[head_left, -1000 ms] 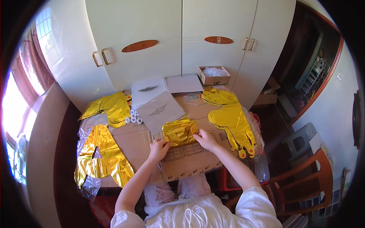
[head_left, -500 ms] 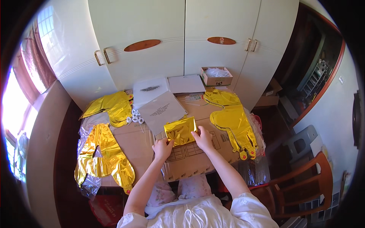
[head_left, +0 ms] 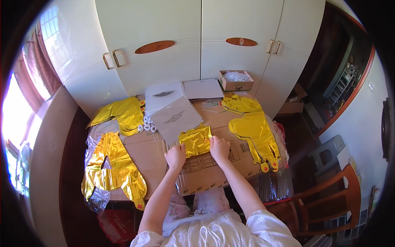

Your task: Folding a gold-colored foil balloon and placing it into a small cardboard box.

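The foil piece (head_left: pixel 195 142) sits between the left hand (head_left: pixel 175 157) and the right hand (head_left: pixel 219 149), before the sheets (head_left: pixel 175 118). The box (head_left: pixel 238 86) stands behind, right of the sheets.

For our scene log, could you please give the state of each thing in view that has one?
Held foil: folded
Left grip: closed on held foil
Right grip: closed on held foil
Other foils: spread flat
Sheets: lying flat
Box: open, contents showing
Cabinet: shut
Chair: upright
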